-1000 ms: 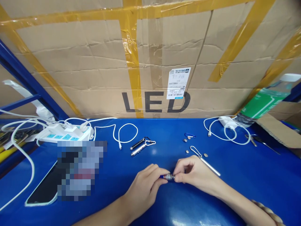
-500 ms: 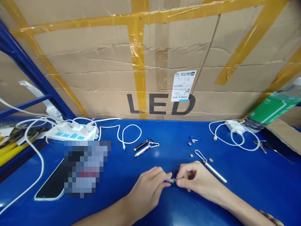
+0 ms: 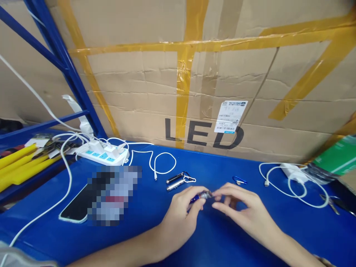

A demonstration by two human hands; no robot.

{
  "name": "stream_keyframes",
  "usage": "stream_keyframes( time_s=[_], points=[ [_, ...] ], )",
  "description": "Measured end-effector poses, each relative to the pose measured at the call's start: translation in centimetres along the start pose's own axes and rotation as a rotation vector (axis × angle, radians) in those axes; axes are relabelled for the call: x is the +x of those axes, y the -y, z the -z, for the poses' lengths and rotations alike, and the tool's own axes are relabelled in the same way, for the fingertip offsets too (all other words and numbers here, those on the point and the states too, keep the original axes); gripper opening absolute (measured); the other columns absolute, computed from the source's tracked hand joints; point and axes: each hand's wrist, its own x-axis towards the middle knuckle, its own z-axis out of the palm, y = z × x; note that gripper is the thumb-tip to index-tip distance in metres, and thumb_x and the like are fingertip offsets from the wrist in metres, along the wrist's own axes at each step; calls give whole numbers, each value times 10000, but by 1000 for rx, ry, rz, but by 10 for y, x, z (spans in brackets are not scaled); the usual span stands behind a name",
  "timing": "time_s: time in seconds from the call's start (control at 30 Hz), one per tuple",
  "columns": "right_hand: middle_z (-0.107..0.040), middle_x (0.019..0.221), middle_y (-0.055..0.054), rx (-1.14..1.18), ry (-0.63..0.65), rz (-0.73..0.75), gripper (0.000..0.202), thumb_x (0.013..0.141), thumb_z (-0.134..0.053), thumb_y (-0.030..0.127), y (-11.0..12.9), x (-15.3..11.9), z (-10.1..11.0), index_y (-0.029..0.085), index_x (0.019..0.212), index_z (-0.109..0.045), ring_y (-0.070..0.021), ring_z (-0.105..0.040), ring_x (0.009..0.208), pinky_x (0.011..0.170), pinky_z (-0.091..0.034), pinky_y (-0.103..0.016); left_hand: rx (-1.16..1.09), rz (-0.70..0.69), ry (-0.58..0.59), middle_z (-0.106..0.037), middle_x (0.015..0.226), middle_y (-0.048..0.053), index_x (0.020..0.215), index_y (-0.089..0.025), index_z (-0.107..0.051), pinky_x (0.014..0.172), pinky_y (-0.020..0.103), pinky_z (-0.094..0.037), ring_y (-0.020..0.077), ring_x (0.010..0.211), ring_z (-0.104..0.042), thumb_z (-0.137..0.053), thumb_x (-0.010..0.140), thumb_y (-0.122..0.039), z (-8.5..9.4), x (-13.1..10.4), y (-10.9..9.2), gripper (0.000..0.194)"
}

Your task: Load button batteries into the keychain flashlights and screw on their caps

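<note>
Between the thumb and fingers of my left hand [image 3: 182,213] is a small blue keychain flashlight [image 3: 195,198]. Its silvery, threaded-looking end points toward the right and is blurred. My right hand [image 3: 241,207] is beside that end, thumb and fingers apart; whether a fingertip touches it I cannot tell. Just beyond the hands lie a black keychain flashlight [image 3: 174,178] and a silver keychain flashlight [image 3: 175,184], both with carabiner clips. A blue carabiner [image 3: 239,180] lies behind my right hand, which hides the tabletop below it.
On the left are a phone [image 3: 76,207], a blurred-out patch, a white power strip [image 3: 104,157] and yellow-handled tools [image 3: 19,163]. A white cable with an adapter [image 3: 294,172] and scissors [image 3: 342,204] lie right. A big cardboard box [image 3: 139,89] stands behind.
The view has swung left and tilted. My right fingers have parted from their pinch at the flashlight's end, while my left hand still holds it. The silver flashlight on the right is now hidden.
</note>
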Motion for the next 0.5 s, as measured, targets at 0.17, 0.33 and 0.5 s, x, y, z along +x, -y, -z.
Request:
stream_keyframes(
  time_s=[0.17,0.33,0.5],
  points=[
    [-622,767,-61,-127,-46,284,145,778,-631,253,3,18,13,192,888,-704,-103,-561,587,462,-448,-177,-64,77,-59,-561,727,5,943,-145,-593,612,185,-398,93,656,-505,-420,894,-214,-3,9,-10,193],
    [-621,774,-57,-216,-13,359,132,797,-609,283,2,30,26,218,767,-720,-126,-590,651,550,-487,-197,4,7,-27,-542,721,12,863,-136,-584,646,213,-386,108,666,-493,-380,898,-197,-7,19,-5,216],
    [-619,757,-54,-247,-54,366,142,776,-630,327,-6,31,32,224,761,-726,-123,-583,607,504,-468,-190,48,-31,83,-544,698,5,854,-133,-589,675,218,-379,110,675,-497,-382,894,-183,-7,31,0,217]
  ],
)
